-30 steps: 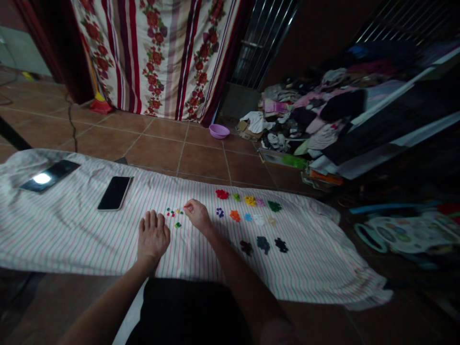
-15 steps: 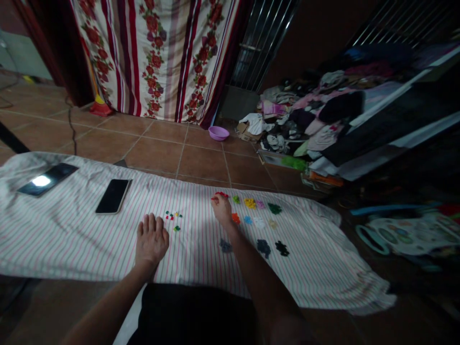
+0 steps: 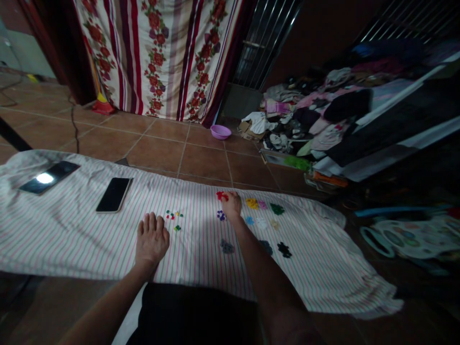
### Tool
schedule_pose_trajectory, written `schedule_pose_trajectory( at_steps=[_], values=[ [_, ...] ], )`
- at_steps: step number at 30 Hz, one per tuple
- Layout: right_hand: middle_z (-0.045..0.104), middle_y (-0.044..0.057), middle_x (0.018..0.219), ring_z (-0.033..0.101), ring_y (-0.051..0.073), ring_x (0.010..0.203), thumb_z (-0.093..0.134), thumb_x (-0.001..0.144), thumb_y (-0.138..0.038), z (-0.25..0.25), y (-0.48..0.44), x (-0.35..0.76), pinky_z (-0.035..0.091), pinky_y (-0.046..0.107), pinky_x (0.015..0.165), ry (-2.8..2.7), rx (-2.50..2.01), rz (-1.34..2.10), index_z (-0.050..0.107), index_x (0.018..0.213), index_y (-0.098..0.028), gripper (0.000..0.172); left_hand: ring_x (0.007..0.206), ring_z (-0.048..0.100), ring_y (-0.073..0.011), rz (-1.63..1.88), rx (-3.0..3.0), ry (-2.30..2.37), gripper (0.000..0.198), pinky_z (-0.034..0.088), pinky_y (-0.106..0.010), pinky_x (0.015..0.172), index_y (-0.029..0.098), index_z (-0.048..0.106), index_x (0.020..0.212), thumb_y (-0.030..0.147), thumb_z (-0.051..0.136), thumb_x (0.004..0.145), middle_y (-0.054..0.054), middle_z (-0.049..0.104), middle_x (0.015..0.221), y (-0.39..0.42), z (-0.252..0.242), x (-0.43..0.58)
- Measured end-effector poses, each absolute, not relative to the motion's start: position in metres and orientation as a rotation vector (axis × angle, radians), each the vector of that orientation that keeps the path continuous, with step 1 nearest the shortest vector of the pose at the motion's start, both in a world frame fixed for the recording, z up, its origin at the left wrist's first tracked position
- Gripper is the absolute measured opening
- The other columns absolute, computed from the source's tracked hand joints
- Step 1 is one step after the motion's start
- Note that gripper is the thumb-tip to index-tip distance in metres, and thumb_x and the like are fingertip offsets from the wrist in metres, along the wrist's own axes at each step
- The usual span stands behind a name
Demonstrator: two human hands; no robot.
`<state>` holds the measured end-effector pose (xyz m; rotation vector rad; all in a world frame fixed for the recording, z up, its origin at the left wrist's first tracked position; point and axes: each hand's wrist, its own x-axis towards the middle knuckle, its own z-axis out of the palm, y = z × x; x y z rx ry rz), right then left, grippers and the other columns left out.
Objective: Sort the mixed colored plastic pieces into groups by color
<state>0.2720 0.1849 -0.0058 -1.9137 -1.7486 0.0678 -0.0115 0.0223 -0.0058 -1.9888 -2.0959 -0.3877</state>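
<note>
Hands (image 3: 152,241) (image 3: 232,206), two, one red pile (image 3: 220,196), one purple pile (image 3: 220,215)

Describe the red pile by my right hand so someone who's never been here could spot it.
Find the long striped cloth, then your right hand over it. The red pile lies by that hand, near the cloth's far edge, just beyond the purple pile. Its bright red sets it apart from that one and the yellow pile on the hand's other side.

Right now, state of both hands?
Left hand: open, palm down on the striped cloth.
Right hand: fingers at the red pieces; whether it grips any cannot be told.
</note>
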Motion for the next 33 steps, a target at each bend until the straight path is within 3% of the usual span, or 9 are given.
schedule_pose_trajectory(
  at_steps=[23,33],
  values=[
    [0.065,0.007,0.098,0.058,0.018,0.094,0.054,0.081,-0.012,-0.004,0.170,0.245,0.045,0.030,0.089,-1.786,-1.723,0.054,0.073,0.085,-0.021,0.022,0.134,0.043,-0.0370,-0.405,-1.983,-2.115,0.047,0.034,-0.051,0.108,0.006,0.057,0.124,0.028,0.037,0.088,-0.023,0.051,0.137,0.022,-0.007,-0.012],
    [0.066,0.004,0.097,0.060,0.016,0.092,0.054,0.085,-0.012,0.002,0.136,0.168,0.047,0.027,0.085,-1.948,-1.488,0.316,0.073,0.088,-0.023,0.022,0.136,0.040,-0.0358,-0.480,-2.009,-2.158,0.047,0.031,-0.051,0.110,0.006,0.056,0.125,0.027,0.037,0.087,-0.025,0.049,0.139,0.022,-0.006,-0.012]
  ],
)
